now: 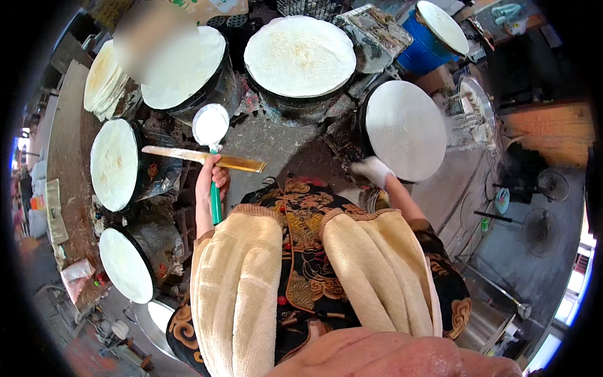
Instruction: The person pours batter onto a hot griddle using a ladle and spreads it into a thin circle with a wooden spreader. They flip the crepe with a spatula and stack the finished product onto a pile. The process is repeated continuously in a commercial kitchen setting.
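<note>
My left hand (215,178) is closed round the green handle of a ladle (210,125), whose round bowl is coated with white batter. The same hand grips a flat wooden spatula (235,163), lying crosswise over the ladle's handle. My right hand (375,171), in what looks like a white glove, is beside the lower left edge of a round griddle. Motion smears its fingers. A thin white pancake (406,132) covers that griddle. Another white pancake (300,56), lightly browned in the middle, lies on the griddle straight ahead.
Griddles with white pancakes curve round my left, including one pancake (114,164) and a nearer one (125,265). A stack of pancakes (103,88) stands at far left. At far right is a blue bucket (418,47). A metal basin (157,320) sits at lower left.
</note>
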Action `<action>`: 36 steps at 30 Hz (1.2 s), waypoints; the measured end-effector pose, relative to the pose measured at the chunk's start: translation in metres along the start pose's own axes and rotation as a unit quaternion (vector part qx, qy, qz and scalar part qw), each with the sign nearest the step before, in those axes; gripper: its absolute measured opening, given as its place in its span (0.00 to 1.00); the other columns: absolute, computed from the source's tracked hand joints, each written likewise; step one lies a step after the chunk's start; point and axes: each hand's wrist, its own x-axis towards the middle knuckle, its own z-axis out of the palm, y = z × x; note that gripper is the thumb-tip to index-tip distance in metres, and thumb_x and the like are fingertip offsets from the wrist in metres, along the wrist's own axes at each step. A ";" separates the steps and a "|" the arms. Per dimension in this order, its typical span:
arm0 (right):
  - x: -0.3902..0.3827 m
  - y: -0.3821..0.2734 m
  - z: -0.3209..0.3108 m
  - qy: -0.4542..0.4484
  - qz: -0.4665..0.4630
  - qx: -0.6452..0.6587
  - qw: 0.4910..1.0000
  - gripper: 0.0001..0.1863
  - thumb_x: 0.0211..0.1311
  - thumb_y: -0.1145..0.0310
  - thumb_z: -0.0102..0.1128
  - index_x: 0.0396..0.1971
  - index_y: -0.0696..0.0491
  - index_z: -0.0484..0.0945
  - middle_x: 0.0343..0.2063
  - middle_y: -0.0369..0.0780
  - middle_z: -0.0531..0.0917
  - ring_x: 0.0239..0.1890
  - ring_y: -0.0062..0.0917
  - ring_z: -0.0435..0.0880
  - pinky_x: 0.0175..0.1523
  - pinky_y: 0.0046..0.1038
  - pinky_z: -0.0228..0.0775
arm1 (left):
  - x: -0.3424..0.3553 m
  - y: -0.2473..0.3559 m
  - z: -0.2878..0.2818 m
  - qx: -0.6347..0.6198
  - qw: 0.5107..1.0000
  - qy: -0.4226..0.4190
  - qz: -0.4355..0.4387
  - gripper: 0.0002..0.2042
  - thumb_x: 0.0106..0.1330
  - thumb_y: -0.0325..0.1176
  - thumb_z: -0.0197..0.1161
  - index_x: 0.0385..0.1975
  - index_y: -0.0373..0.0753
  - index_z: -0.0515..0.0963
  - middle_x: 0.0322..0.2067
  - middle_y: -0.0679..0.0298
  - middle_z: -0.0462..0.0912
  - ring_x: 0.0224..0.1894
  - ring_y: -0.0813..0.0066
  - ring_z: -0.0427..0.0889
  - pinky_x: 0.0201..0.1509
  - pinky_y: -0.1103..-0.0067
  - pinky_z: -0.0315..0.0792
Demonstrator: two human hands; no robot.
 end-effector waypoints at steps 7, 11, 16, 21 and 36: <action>0.268 -0.094 -0.107 0.411 0.065 0.060 0.907 0.35 0.47 0.40 0.63 0.42 0.59 0.78 0.39 0.47 0.83 0.41 0.39 0.80 0.48 0.37 0.70 | -0.043 -0.009 -0.043 -0.021 0.988 0.127 0.083 0.17 0.66 0.38 0.55 0.15 0.48 0.61 0.08 0.77 0.58 0.07 0.88 0.56 0.07 0.87 0.51; 0.377 -0.038 -0.108 0.506 0.089 0.073 0.855 0.44 0.34 0.47 0.76 0.53 0.54 0.73 0.48 0.45 0.80 0.45 0.39 0.80 0.51 0.36 0.71 | -0.013 -0.004 -0.137 -0.079 0.988 0.093 0.091 0.12 0.65 0.33 0.56 0.21 0.44 0.62 0.11 0.76 0.60 0.08 0.89 0.57 0.08 0.89 0.53; 0.442 -0.074 -0.087 0.366 0.097 0.115 0.918 0.24 0.49 0.52 0.64 0.41 0.55 0.81 0.39 0.45 0.84 0.38 0.36 0.82 0.44 0.36 0.72 | 0.016 0.002 -0.172 -0.159 0.968 0.152 0.118 0.14 0.63 0.31 0.56 0.19 0.45 0.59 0.11 0.77 0.60 0.08 0.88 0.58 0.09 0.89 0.53; 0.354 -0.173 -0.039 0.494 0.017 0.027 0.869 0.23 0.55 0.52 0.57 0.42 0.56 0.80 0.37 0.46 0.84 0.37 0.43 0.83 0.43 0.38 0.73 | -0.025 0.030 -0.220 -0.148 0.963 0.171 0.147 0.16 0.64 0.35 0.56 0.15 0.47 0.59 0.08 0.77 0.59 0.07 0.87 0.56 0.08 0.88 0.51; 0.182 -0.556 0.029 0.438 -0.239 -0.302 0.812 0.22 0.61 0.51 0.49 0.42 0.52 0.81 0.39 0.47 0.82 0.42 0.41 0.81 0.49 0.35 0.70 | -0.019 0.175 -0.331 -0.192 0.947 0.149 0.211 0.13 0.61 0.32 0.58 0.19 0.44 0.61 0.08 0.75 0.60 0.06 0.86 0.57 0.09 0.88 0.53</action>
